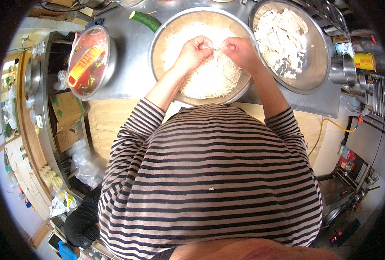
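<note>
A large metal bowl (159, 77) in front of me holds a heap of thin pale shreds (214, 82). Above the heap, my left hand (196, 50) and my right hand (241, 53) face each other with fingertips pinched close together. Between them is a small whitish piece (217, 47), gripped from both sides; its kind is too small to make out. To the right, tilted against the first bowl, a second metal bowl (311, 78) contains white, torn-looking pieces (281, 37). Behind the left rim lies a green cucumber (145, 20).
On the left of the steel table (131, 65) sits a metal bowl (109, 71) with a reddish inside and green shreds, an orange-yellow grater (86, 65) lying across it. Metal pots (343, 71) stand at the right. Cardboard boxes (65, 110) and plastic bags (86, 162) occupy the lower left.
</note>
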Demonstrator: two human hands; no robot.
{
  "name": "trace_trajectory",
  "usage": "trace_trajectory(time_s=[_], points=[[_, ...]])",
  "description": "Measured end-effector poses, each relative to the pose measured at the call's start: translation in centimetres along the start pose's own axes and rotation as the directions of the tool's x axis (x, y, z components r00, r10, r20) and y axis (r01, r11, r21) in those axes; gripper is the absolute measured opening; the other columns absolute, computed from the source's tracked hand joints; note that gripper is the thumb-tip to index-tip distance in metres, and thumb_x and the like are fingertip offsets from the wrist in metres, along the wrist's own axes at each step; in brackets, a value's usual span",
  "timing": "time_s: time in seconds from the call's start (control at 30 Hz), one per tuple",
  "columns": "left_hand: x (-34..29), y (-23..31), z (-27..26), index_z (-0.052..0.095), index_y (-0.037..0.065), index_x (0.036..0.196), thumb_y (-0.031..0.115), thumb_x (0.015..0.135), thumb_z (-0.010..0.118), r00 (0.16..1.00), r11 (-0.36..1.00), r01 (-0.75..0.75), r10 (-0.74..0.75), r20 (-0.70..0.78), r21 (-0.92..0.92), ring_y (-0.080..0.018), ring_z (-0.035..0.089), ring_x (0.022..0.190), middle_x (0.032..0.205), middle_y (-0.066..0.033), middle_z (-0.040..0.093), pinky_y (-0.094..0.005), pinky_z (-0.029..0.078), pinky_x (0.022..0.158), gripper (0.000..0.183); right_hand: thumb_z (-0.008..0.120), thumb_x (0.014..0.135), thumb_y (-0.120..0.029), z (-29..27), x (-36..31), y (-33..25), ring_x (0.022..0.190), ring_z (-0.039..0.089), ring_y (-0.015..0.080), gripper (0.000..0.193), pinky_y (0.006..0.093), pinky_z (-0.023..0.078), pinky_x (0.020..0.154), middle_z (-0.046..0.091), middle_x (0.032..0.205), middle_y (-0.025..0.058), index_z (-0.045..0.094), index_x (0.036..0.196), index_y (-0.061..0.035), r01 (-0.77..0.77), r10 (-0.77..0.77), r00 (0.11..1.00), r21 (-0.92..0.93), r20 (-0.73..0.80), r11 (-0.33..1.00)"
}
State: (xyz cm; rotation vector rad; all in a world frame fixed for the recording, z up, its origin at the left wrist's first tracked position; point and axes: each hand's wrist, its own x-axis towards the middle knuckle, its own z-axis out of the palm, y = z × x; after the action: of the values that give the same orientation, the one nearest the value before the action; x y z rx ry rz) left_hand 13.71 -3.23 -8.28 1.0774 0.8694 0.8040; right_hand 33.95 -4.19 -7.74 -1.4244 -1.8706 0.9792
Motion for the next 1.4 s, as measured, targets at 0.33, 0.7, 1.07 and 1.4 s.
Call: trace_trajectory(time_s=[0.33, 0.7, 1.07, 1.4], points=[[-3.1, 0.1, -1.8, 0.064, 0.011, 0.101, 0.017, 0.085, 0.062, 0.991, 0.538, 0.091, 0.033, -0.128, 0.838, -0.0189, 0.062, 0.084, 0.092, -0.0107, 0.065, -0.0324, 0.048, 0.078, 0.018, 0.051, 0.07, 0.005, 0.8, 0.0, 1.1, 0.096, 0.059, 0.031, 0.029, 0.0372, 0.047, 0.083, 0.06, 0.105, 0.0185, 0.066, 0.093, -0.0053, 0.253, -0.247, 0.959, -0.029, 0.138, 0.967], [-7.1, -0.3, -2.3, 0.059, 0.009, 0.094, 0.005, 0.073, 0.061, 0.949, 0.352, -0.07, -0.266, 0.172, 0.933, -0.0351, 0.058, 0.088, 0.088, -0.0176, 0.057, -0.0393, 0.047, 0.076, 0.021, 0.055, 0.073, -0.002, 2.3, -2.8, -2.3, 0.099, 0.056, 0.0323, 0.027, 0.038, 0.044, 0.088, 0.058, 0.107, 0.0172, 0.066, 0.097, -0.007, 0.154, 0.043, 0.867, -0.348, 0.497, 0.925], [-1.1, -2.4, -3.1, 0.054, 0.018, 0.125, 0.017, 0.08, 0.057, 0.959, 0.34, -0.244, -0.057, 0.279, 0.908, -0.0417, 0.021, 0.135, 0.142, -0.0176, 0.036, -0.0544, 0.014, 0.109, 0.045, 0.059, 0.083, -0.022, 3.2, -0.5, -2.2, 0.13, 0.034, 0.0267, 0.045, 0.0501, 0.026, 0.106, 0.044, 0.137, 0.0072, 0.052, 0.125, -0.0113, 0.26, 0.076, 0.847, -0.535, 0.525, 0.804], [0.9, -2.7, 2.2, 0.052, 0.018, 0.128, 0.024, 0.087, 0.058, 0.897, 0.326, -0.297, -0.227, 0.379, 0.898, -0.0299, 0.021, 0.137, 0.145, -0.0122, 0.033, -0.0601, -0.002, 0.107, 0.042, 0.059, 0.079, -0.011, -3.8, -2.5, -1.7, 0.093, 0.061, 0.0282, 0.022, 0.0352, 0.047, 0.083, 0.063, 0.104, 0.0132, 0.065, 0.098, -0.0023, 0.216, -0.213, 0.976, -0.115, 0.04, 0.97]])
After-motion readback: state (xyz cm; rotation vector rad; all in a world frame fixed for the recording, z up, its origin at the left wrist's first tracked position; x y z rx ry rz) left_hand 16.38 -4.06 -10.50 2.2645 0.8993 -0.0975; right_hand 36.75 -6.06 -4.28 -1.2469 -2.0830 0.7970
